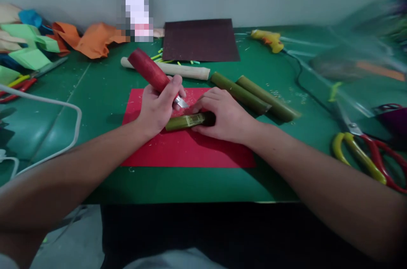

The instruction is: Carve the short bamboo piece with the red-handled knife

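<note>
My left hand (159,105) is wrapped round the red handle of a carving knife (149,70), whose short metal blade points down at a green bamboo piece (184,121). That bamboo piece lies on a red sheet (187,150) on the green table. My right hand (222,115) presses down on the bamboo's right end, fingers curled over it. The blade tip sits just above the bamboo's upper side, between both hands.
Two longer green bamboo tubes (254,97) lie right of the hands, a pale wooden stick (178,69) behind. Dark sandpaper sheet (200,40), yellow glue gun (269,40), red-yellow scissors (365,154), white cable (63,107), coloured paper scraps (47,42) at back left.
</note>
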### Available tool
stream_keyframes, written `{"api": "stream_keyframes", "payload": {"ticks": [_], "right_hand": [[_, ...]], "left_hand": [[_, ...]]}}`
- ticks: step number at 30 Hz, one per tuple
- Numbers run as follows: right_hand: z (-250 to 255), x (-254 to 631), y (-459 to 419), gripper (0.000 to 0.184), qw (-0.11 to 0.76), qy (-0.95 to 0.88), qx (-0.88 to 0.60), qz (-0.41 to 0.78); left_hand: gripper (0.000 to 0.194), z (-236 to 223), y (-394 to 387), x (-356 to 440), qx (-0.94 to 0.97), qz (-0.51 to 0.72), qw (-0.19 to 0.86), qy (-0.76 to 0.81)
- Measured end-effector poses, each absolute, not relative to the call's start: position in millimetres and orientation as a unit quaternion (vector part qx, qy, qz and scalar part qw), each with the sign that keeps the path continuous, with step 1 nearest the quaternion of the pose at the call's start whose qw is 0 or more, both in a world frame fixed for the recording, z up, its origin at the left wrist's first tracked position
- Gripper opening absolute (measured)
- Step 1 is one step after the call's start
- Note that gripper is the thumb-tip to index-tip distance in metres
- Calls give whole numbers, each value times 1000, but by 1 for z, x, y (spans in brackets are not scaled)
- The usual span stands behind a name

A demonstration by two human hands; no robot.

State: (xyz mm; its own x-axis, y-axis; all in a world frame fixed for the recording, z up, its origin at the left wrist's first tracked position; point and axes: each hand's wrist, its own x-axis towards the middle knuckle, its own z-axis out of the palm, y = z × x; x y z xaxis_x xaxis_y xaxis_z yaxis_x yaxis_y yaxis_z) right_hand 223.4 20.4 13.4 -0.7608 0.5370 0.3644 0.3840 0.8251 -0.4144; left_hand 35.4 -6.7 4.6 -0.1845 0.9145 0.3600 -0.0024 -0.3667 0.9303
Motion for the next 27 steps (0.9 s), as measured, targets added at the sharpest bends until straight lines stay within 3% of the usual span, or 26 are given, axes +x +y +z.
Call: {"api": "stream_keyframes", "payload": {"ticks": [11, 27], "right_hand": [[11, 222, 21, 25, 250, -922, -216, 202], [15, 229, 28, 25, 221, -900, -246, 285]], "left_hand": [[42, 6, -10, 37, 507, 639, 379, 437], [34, 18, -14, 45, 551, 517, 424, 499]]}}
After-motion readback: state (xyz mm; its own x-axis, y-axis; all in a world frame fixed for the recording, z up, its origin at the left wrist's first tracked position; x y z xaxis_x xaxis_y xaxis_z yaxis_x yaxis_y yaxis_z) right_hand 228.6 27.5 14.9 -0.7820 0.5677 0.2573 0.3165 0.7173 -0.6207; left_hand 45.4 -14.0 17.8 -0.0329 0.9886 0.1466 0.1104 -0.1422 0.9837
